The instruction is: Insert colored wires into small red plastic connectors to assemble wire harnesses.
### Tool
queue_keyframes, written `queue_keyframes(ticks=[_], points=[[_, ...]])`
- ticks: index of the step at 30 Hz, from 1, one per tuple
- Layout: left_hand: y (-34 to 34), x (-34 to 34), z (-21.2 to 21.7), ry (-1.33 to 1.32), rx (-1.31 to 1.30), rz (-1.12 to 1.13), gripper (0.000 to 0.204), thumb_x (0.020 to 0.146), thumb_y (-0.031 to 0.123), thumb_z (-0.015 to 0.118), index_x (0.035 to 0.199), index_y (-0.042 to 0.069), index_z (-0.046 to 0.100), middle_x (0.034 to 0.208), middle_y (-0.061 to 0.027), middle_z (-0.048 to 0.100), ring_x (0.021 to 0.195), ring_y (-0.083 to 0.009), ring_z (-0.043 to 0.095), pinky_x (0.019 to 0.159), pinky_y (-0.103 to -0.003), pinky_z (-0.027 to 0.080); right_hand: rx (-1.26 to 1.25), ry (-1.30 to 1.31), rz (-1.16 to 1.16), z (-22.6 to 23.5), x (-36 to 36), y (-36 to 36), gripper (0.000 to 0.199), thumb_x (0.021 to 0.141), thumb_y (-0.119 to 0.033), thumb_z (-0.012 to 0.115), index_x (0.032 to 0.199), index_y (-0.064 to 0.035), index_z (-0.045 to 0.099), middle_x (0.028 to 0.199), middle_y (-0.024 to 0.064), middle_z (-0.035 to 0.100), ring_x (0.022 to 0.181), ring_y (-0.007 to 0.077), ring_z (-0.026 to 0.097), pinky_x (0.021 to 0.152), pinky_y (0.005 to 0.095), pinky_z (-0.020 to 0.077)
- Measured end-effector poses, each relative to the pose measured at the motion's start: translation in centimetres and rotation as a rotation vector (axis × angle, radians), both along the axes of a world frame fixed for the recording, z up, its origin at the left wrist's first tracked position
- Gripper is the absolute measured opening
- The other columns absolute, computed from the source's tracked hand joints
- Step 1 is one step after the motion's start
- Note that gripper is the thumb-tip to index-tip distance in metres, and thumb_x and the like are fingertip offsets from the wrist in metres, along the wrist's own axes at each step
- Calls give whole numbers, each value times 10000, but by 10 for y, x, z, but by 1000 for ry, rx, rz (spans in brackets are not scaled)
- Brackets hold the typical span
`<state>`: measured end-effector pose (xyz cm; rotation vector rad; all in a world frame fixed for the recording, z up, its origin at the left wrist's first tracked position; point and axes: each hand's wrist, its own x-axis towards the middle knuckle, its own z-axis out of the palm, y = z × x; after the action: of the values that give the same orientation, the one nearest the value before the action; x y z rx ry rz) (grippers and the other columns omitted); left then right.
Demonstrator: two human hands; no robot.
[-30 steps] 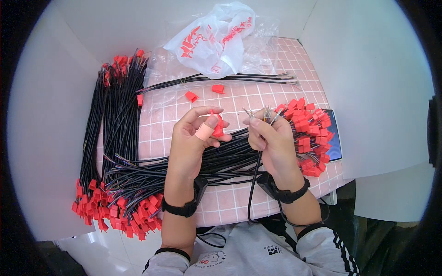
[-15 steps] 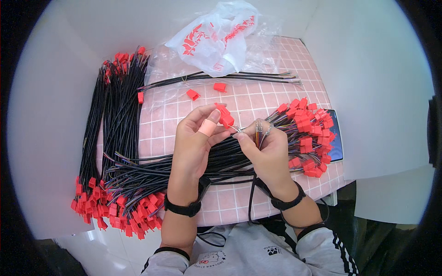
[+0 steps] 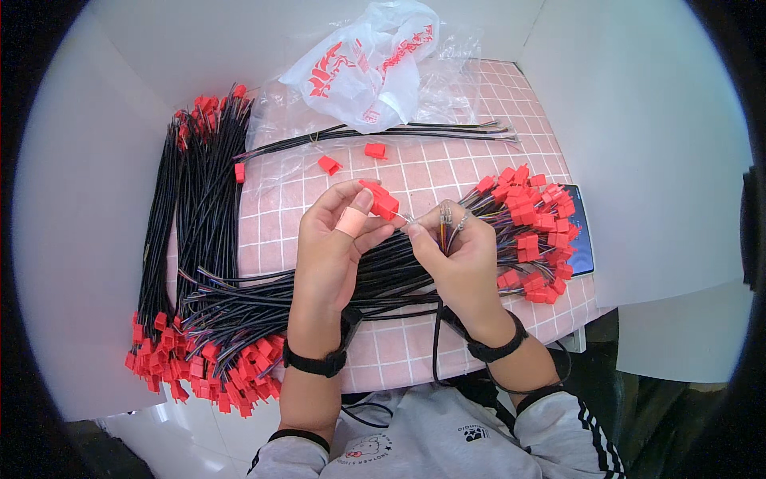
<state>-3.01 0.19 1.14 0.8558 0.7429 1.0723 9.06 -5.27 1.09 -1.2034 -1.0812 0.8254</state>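
Observation:
Between the thumb and fingers of my left hand (image 3: 331,239) is a red plastic connector housing (image 3: 381,201). A tan bandage wraps that thumb. My right hand (image 3: 461,259) pinches a thin wire with a metal terminal (image 3: 407,218), its tip at the housing's right end; how deep it sits I cannot tell. More terminal-tipped wires (image 3: 448,219) of the same black cable stick up between the right fingers. That cable hangs down below the right hand. Under both hands lies a thick bundle of black cables (image 3: 391,271), with red housings (image 3: 527,211) on its right end.
Further cable bundles (image 3: 203,191) with red housings stand along the left side. Two loose red housings (image 3: 375,151) lie beyond my hands. Behind them are a few tied cables (image 3: 383,132) and a white plastic bag (image 3: 367,72). A phone (image 3: 581,231) lies at the right edge. White partitions surround the pink-checked table.
The red housing has turned slightly in my left fingers and sits a little lower and further left. My right hand keeps its pinch on the wire. The whole view has shifted slightly.

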Motion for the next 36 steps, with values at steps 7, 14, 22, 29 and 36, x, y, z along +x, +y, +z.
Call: queue_keyframes(ticks=[7,14,22,29,36], points=[[0,1,1,9,11,-14,234,839,169,507,1005,5,481,863,-94,586,722,-179,613,603,-219,519,2,12,-9,1,-1,0,125,752,-45,575,650,-14,509,538,-60,408,494,-1,325,418,177,252],[-1,1,2,10,11,-14,215,840,169,505,984,10,485,855,-96,587,726,-180,614,600,-218,516,-88,99,14,-2,3,0,145,760,-67,583,641,-22,512,537,-64,410,492,2,332,421,181,256],[-1,0,1,3,6,-4,211,834,180,513,964,14,498,813,-80,595,697,-161,613,592,-214,509,255,-412,-172,-2,-2,-1,113,666,5,613,763,-17,558,621,51,486,491,112,461,442,220,363],[-1,-1,2,-23,31,12,214,831,190,517,955,15,510,773,-50,597,655,-107,600,580,-208,500,529,-704,-219,-3,0,-3,339,556,42,646,883,-22,587,659,63,498,532,175,510,451,259,411],[-3,0,6,-25,44,28,213,830,173,506,968,12,504,767,-44,584,659,-101,586,589,-208,489,542,-709,-229,-4,-1,-2,318,575,46,647,880,-19,586,657,68,497,518,175,504,451,260,410]])
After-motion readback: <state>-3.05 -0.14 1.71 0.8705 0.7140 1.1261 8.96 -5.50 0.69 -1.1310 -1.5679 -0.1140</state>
